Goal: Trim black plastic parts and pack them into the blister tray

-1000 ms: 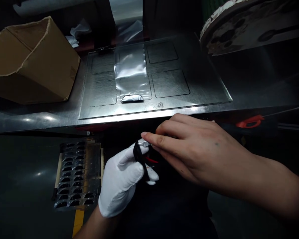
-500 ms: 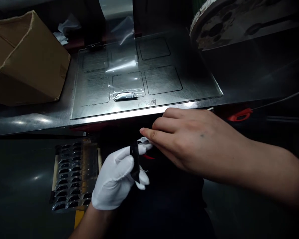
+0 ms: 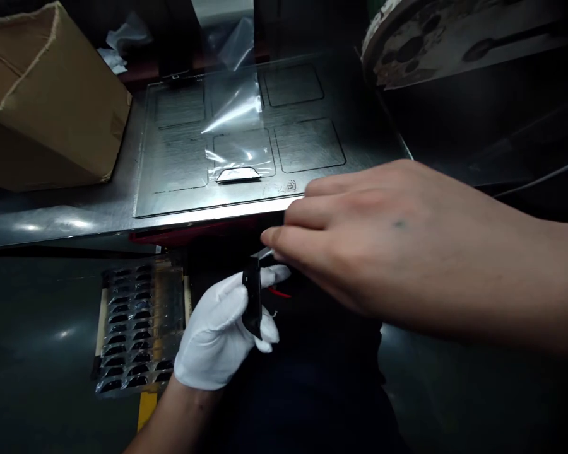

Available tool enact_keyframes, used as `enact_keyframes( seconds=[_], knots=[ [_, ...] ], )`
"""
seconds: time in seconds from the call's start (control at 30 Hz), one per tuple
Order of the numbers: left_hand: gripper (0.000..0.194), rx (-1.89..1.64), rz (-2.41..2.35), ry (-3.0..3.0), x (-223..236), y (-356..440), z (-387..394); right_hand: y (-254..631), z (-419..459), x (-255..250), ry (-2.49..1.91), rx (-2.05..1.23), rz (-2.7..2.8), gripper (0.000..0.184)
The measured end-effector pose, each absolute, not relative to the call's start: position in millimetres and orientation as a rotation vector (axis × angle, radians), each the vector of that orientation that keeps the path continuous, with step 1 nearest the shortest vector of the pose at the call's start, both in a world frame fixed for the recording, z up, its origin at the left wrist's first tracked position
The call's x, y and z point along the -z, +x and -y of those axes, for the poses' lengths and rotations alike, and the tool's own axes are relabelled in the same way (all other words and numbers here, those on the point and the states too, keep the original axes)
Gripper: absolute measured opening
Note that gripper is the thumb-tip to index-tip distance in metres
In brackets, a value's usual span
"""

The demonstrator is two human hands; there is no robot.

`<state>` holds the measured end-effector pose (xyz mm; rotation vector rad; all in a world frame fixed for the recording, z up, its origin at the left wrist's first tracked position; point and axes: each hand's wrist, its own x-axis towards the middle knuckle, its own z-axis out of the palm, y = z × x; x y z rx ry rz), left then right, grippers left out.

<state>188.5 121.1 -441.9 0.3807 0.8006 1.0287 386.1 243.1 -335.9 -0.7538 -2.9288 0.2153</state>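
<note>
My left hand [image 3: 218, 334], in a white glove, is closed around a small black part [image 3: 252, 296] with a long, narrow side facing me. It holds this part upright between thumb and fingers, below the table edge. My bare right hand [image 3: 350, 233] is pinched together just above and to the right. From its fingertips a thin, pale, stick-like tool [image 3: 266, 253] reaches to the top end of the black part. Most of that tool is hidden by the hand, so its kind does not show.
Ahead is a metal table [image 3: 307, 148] with outlined squares. On it lie clear film [image 3: 239, 113] and a small shiny trapezoid piece [image 3: 239, 175]. A cardboard box [image 3: 71, 107] stands left. Below it, a clear tray [image 3: 173, 315] holds rows of black parts. A round machine part [image 3: 421, 47] overhangs the right.
My right hand has come up and closer to the camera, and its thin tool now shows at the black part's top. My left hand, still gripping the part, has shifted slightly up.
</note>
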Motion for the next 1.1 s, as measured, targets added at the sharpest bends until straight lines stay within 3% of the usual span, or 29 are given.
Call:
enact_keyframes(
  seconds=[0.1, 0.37, 1.1],
  knots=[
    [0.036, -1.097, -0.75, 0.39, 440, 184, -121, 401, -244, 350, -0.803, -0.114, 2.829, 0.026],
    [0.023, -1.31, -0.749, 0.33, 432, 185, -130, 408, -223, 373, -0.791, -0.62, 2.662, 0.023],
    [0.02, -1.453, -0.851, 0.395, 431, 191, -127, 392, -210, 375, -0.769, -0.281, 2.906, 0.018]
  ],
)
